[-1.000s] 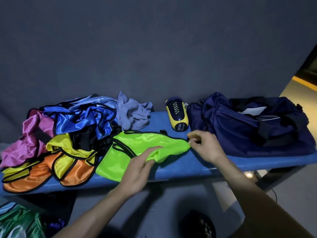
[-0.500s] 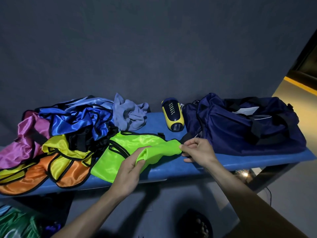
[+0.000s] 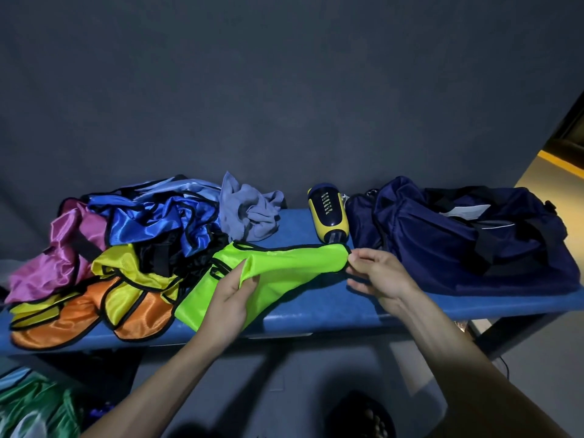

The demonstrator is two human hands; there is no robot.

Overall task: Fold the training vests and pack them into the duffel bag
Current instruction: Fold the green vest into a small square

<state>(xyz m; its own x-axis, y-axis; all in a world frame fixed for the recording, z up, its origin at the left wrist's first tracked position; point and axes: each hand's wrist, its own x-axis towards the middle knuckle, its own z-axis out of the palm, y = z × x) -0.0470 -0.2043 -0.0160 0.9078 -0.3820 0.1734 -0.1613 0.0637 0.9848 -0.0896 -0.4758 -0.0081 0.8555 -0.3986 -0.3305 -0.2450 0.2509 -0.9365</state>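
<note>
The lime vest (image 3: 284,273) lies on the bench (image 3: 316,311) just left of the duffel bag (image 3: 467,235) – the left hand (image 3: 232,298) grips a fold of it, the right hand (image 3: 376,276) has its fingers pinched on the vest's corner nearest the duffel bag. Folding looks barely begun; the vest heap (image 3: 104,257), farther left of the bag, waits unfolded – whether anything is packed cannot be told
</note>
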